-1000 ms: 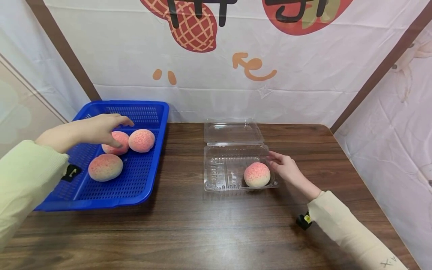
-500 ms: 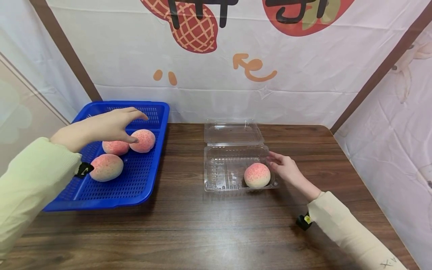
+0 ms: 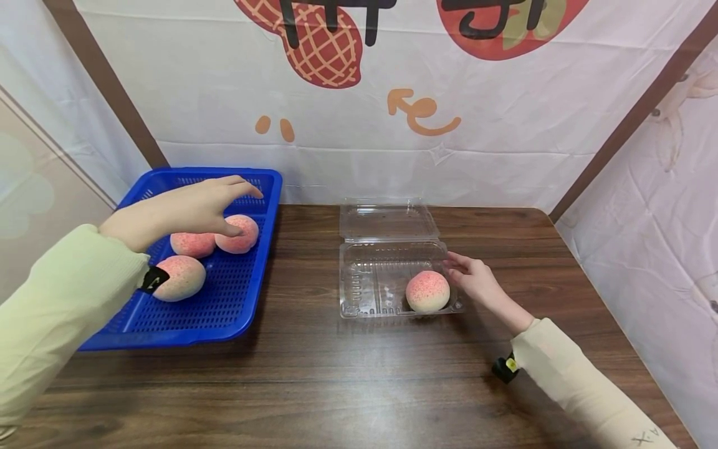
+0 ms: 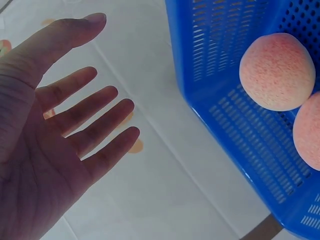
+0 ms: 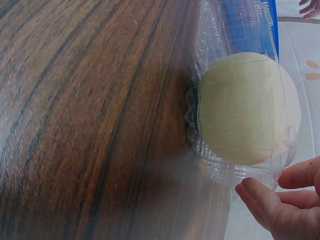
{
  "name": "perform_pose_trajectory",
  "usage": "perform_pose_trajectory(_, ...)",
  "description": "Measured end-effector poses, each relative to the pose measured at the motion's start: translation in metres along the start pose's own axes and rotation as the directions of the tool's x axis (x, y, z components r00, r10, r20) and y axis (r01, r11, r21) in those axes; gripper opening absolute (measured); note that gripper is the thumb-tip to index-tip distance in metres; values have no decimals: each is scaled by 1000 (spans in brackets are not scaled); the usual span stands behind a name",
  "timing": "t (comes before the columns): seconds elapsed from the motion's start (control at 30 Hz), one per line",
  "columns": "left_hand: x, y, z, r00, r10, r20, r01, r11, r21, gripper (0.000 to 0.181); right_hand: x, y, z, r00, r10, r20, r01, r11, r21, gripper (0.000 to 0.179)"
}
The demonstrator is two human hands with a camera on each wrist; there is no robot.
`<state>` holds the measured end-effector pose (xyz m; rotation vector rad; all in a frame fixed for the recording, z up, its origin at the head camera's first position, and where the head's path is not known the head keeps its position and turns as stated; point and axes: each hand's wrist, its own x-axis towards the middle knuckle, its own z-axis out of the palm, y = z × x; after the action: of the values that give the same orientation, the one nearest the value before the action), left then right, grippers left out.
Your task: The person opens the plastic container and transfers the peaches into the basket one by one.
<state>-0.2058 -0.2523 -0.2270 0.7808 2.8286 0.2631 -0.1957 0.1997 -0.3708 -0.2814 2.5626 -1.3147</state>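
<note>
My left hand (image 3: 196, 209) is spread over the blue basket (image 3: 224, 333), palm bare and thumb apart in the left wrist view. Its thumb overlaps the right-hand peach (image 3: 244, 240) in the head view. Another pink peach (image 3: 191, 245) lies beside that one, partly covered by the hand, and a third peach (image 3: 182, 280) sits nearer, behind the wrist strap. On the right, an opened clear plastic clamshell container (image 3: 364, 280) has one peach (image 3: 428, 293) at its right end. My right hand (image 3: 477, 280) pinches the container's right rim between thumb and fingers.
The clamshell's lid (image 3: 387, 218) lies folded back toward the printed cloth backdrop (image 3: 224, 93). Brown wooden table (image 3: 336, 386) stretches in front of the container and between it and the basket. Cloth walls (image 3: 662, 206) stand at both sides.
My left hand has moved right across the basket, from above the left rear peach to the right rear one. The right hand and the container have stayed put.
</note>
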Motion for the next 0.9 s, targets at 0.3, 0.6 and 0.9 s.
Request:
perform_pose_trajectory(0.3,8,11,-2,1000,12,-1,-12,1000,-15,56,-1,0,1,1000,1,3,-1,1000,4,44)
perform_pose_trajectory(0.6,21,22,-3,997,74,-33,-74,997,7,57,0,-2,1,1000,-1,3,1,1000,2,45)
perform_pose_trajectory(0.9,32,35,-4,995,98,-23,-98,995,28,57,0,-1,1,1000,-3,-2,3,1000,-9,45)
